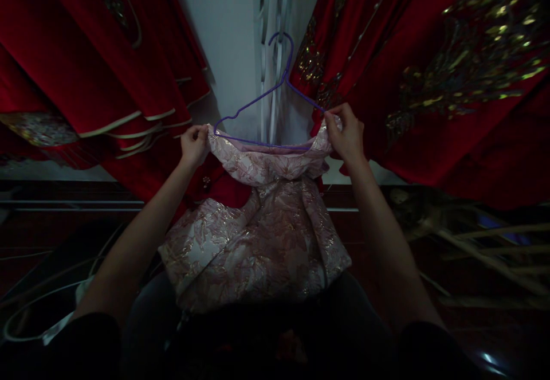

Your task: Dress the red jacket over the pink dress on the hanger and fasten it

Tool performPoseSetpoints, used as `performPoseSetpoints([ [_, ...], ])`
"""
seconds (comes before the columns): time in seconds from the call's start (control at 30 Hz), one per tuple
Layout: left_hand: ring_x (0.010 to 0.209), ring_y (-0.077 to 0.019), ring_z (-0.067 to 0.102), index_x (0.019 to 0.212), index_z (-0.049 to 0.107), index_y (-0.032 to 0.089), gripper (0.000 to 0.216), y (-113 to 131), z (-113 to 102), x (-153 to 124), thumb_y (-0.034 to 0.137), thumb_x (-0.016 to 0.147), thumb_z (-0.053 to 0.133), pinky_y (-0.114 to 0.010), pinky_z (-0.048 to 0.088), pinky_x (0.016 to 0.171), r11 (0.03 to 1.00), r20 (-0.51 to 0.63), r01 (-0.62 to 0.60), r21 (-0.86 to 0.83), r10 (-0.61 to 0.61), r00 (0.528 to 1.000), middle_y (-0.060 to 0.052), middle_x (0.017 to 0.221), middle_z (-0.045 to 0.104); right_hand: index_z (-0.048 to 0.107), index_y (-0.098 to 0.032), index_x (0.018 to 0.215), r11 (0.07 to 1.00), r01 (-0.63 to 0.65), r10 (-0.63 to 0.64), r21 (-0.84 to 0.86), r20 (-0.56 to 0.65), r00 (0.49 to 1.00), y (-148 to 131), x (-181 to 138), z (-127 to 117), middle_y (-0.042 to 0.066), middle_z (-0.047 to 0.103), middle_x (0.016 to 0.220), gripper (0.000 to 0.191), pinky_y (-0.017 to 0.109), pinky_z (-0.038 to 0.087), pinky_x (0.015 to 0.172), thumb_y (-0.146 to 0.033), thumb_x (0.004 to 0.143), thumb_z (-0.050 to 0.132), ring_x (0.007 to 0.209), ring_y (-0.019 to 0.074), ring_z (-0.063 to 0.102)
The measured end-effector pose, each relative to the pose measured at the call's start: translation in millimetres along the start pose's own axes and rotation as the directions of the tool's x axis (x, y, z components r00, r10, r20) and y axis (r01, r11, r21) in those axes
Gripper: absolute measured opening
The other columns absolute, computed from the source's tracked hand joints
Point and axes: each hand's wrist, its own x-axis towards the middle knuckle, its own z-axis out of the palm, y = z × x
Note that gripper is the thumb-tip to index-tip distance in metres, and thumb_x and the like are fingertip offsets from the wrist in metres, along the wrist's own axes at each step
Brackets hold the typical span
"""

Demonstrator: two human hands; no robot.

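A pale pink dress (275, 236) with a shiny leaf pattern hangs in front of me, its lower part spread over my lap. Its top edge is stretched between my two hands. My left hand (195, 144) pinches the left shoulder of the dress. At the other shoulder, my right hand (347, 133) grips the fabric close to the hanger's right end. A purple hanger (260, 94) sits inside the neck opening, hook upward. Its left end shows at the dress's left shoulder, while the right end is hidden by cloth and fingers.
Red garments with gold trim (141, 82) hang on the left, and red garments with gold sequins (468, 65) on the right. Between them stand white doors (232, 36) with metal handles. A wooden rack (481, 248) is at the lower right; a white cable (26, 305) lies lower left.
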Motion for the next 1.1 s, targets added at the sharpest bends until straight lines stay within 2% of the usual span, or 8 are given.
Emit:
performPoseSetpoints([
  [0.17, 0.069, -0.0112, 0.052, 0.077, 0.063, 0.015, 0.024, 3.6, -2.0, 1.3, 0.038, 0.079, 0.057, -0.02, 0.041, 0.063, 0.999, 0.007, 0.015, 0.035, -0.015, 1.0, -0.001, 0.073, 0.06, 0.058, -0.024, 0.103, 1.0, 0.0, 0.0, 0.019, 0.015, 1.0, 0.1, -0.2, -0.7, 0.006, 0.067, 0.095, 0.042, 0.042, 0.045, 0.088, -0.059, 0.091, 0.038, 0.09, 0.022, 0.063],
  [0.37, 0.07, -0.012, 0.054, 0.073, 0.062, 0.014, 0.024, -10.4, -9.8, -8.3, 0.036, 0.08, 0.055, -0.021, 0.044, 0.068, 0.998, -0.017, 0.051, 0.031, -0.05, 0.999, -0.001, 0.071, 0.061, 0.059, -0.023, 0.102, 1.0, 0.01, -0.01, 0.003, 0.005, 1.0, -0.5, 0.5, -0.4, 0.006, 0.067, 0.094, 0.042, 0.042, 0.047, 0.087, -0.058, 0.091, 0.037, 0.09, 0.0223, 0.064],
  [0.5, 0.076, -0.013, 0.057, 0.075, 0.064, 0.014, 0.025, -15.5, -13.1, -7.6, 0.037, 0.08, 0.055, -0.022, 0.045, 0.074, 0.999, -0.011, 0.002, 0.043, -0.002, 1.0, -0.002, 0.076, 0.064, 0.059, -0.024, 0.102, 1.0, 0.002, -0.001, -0.016, 0.022, 1.0, -2.3, 0.9, -2.0, 0.007, 0.068, 0.095, 0.043, 0.043, 0.047, 0.086, -0.059, 0.092, 0.035, 0.09, 0.0237, 0.064],
  [0.67, 0.08, -0.0133, 0.058, 0.08, 0.066, 0.014, 0.028, -11.7, -13.8, -2.8, 0.04, 0.08, 0.057, -0.022, 0.045, 0.075, 0.997, -0.005, -0.059, 0.052, 0.059, 0.998, -0.004, 0.082, 0.066, 0.059, -0.025, 0.103, 1.0, -0.008, 0.009, -0.023, 0.029, 1.0, -4.0, 0.4, -2.6, 0.007, 0.067, 0.097, 0.041, 0.044, 0.046, 0.087, -0.057, 0.092, 0.035, 0.092, 0.0243, 0.064],
  [0.83, 0.076, -0.0139, 0.058, 0.081, 0.067, 0.014, 0.032, 9.0, 0.9, 12.5, 0.045, 0.08, 0.057, -0.023, 0.046, 0.071, 0.987, 0.096, -0.152, 0.054, 0.146, 0.985, -0.004, 0.078, 0.065, 0.058, -0.024, 0.106, 1.0, -0.021, 0.022, -0.017, 0.055, 0.998, -7.4, 0.0, -4.8, 0.007, 0.067, 0.097, 0.042, 0.042, 0.047, 0.087, -0.056, 0.092, 0.035, 0.092, 0.0233, 0.064],
  [0.93, 0.08, -0.015, 0.059, 0.084, 0.067, 0.014, 0.034, 32.1, 17.1, 19.1, 0.047, 0.079, 0.06, -0.024, 0.047, 0.073, 0.977, 0.244, -0.211, 0.029, 0.198, 0.949, -0.006, 0.082, 0.066, 0.058, -0.024, 0.107, 0.999, -0.036, 0.038, -0.029, 0.073, 0.997, -10.1, 0.4, -7.7, 0.008, 0.067, 0.098, 0.042, 0.042, 0.047, 0.086, -0.056, 0.092, 0.035, 0.093, 0.0239, 0.063],
  [1.0, 0.081, -0.0156, 0.059, 0.087, 0.067, 0.014, 0.037, 47.8, 25.2, 17.8, 0.05, 0.077, 0.062, -0.025, 0.047, 0.073, 0.978, 0.341, -0.207, -0.002, 0.195, 0.92, -0.007, 0.084, 0.067, 0.058, -0.024, 0.107, 0.999, -0.038, 0.041, -0.038, 0.077, 0.996, -11.4, 1.0, -9.7, 0.008, 0.067, 0.099, 0.042, 0.043, 0.047, 0.086, -0.056, 0.092, 0.034, 0.094, 0.0247, 0.063],
  [1.1, 0.082, -0.0169, 0.06, 0.09, 0.067, 0.014, 0.044, 59.7, 26.9, 9.0, 0.055, 0.077, 0.061, -0.026, 0.048, 0.073, 0.985, 0.386, -0.17, -0.041, 0.172, 0.906, -0.007, 0.086, 0.068, 0.058, -0.024, 0.107, 0.998, -0.032, 0.036, -0.047, 0.073, 0.997, -11.6, 1.8, -11.5, 0.008, 0.067, 0.098, 0.043, 0.043, 0.047, 0.086, -0.056, 0.092, 0.035, 0.094, 0.0247, 0.063],
])
